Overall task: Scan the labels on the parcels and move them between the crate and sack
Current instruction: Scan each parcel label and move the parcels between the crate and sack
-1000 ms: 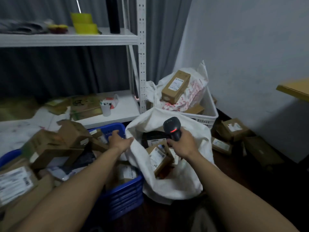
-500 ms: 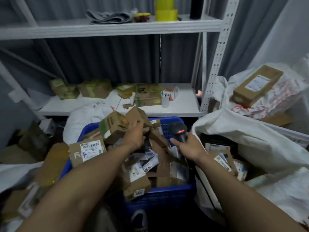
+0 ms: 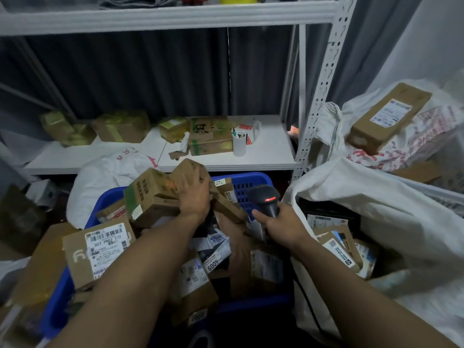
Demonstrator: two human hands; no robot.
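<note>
While right hand (image 3: pixel 281 225) grips scanner (image 3: pixel 265 199), left hand (image 3: pixel 195 198) grasping parcel (image 3: pixel 187 171)

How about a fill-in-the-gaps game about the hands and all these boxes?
1. The right hand grips a black handheld barcode scanner whose light glows ____.
2. The left hand holds a small brown cardboard parcel on top of the pile in the ____ plastic crate.
3. The open white fabric sack stands on the person's ____ side of the crate.

Missing words: red; blue; right.
</note>
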